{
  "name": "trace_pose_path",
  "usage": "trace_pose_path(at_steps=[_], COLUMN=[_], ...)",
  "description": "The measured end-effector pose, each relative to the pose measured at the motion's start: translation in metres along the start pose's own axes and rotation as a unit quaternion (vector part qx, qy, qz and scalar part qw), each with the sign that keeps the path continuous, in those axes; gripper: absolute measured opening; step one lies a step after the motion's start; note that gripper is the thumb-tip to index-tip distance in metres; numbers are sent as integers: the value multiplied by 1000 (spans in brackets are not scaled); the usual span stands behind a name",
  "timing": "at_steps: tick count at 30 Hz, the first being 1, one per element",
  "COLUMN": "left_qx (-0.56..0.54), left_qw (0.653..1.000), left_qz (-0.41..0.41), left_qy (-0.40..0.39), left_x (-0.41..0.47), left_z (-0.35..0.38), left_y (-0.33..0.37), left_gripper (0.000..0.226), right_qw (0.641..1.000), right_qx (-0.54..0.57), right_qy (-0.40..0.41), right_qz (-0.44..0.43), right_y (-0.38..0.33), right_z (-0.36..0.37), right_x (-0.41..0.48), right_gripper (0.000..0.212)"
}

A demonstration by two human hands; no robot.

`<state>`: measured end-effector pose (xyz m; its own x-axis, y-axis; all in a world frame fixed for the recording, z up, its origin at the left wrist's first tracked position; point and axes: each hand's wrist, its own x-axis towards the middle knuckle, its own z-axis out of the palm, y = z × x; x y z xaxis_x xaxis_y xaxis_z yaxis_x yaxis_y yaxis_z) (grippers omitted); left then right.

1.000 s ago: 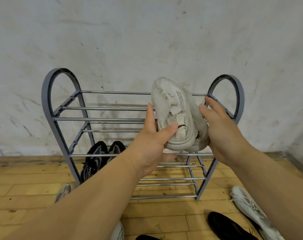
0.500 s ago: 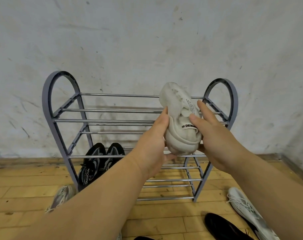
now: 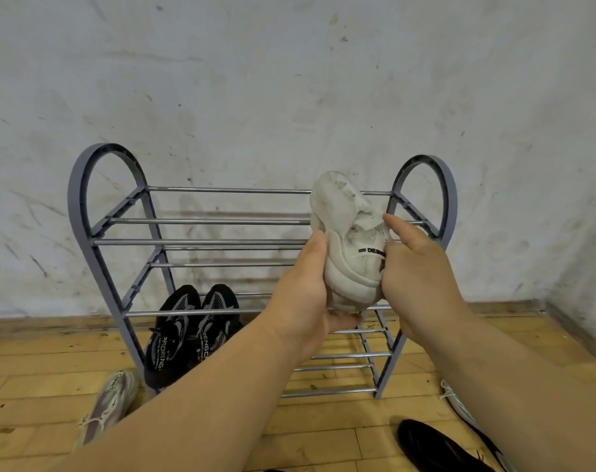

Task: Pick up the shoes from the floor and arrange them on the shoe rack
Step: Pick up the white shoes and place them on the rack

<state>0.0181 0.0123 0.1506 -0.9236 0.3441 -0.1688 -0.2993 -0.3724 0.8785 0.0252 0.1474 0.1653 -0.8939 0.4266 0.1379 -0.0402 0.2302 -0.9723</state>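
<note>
Scuffed wall [image 3: 289, 97], tubular metal shoe rack [image 3: 221, 241], left hand [image 3: 303, 294] and right hand [image 3: 416, 284] clasping padded white sneaker [image 3: 351, 264]

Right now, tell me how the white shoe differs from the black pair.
The white shoe is single and soiled; the black pair has grey markings. The left hand and right hand hold the white shoe by the top of the shoe rack; the black pair sits lower. Both point toes toward the wall.
</note>
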Motion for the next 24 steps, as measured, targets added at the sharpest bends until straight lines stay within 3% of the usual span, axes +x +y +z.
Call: trace_pose_path(at_steps=[6,11,15,20,24], left_qx=[15,33,60,174,221], left_qw=[999,996,991,970,962], left_qz=[18,71,93,145,148], left_qy=[36,51,70,91,67], left_x=[1,4,2,-11,-34], left_z=[6,1,0,-14,-44], left_y=[-1,-2,2,16,39], left_gripper=[34,50,46,57,52], right_qw=[997,993,984,982,969], right_qx=[50,80,143,150,222], right_qy=[62,88,98,103,79], right_qz=[-5,-23,43,43,66], right_y=[-6,-1,1,3,-2], right_z=[-9,-22,-26,-38,-57], right_x=[7,12,15,18,13], right_gripper=[43,35,36,37,39])
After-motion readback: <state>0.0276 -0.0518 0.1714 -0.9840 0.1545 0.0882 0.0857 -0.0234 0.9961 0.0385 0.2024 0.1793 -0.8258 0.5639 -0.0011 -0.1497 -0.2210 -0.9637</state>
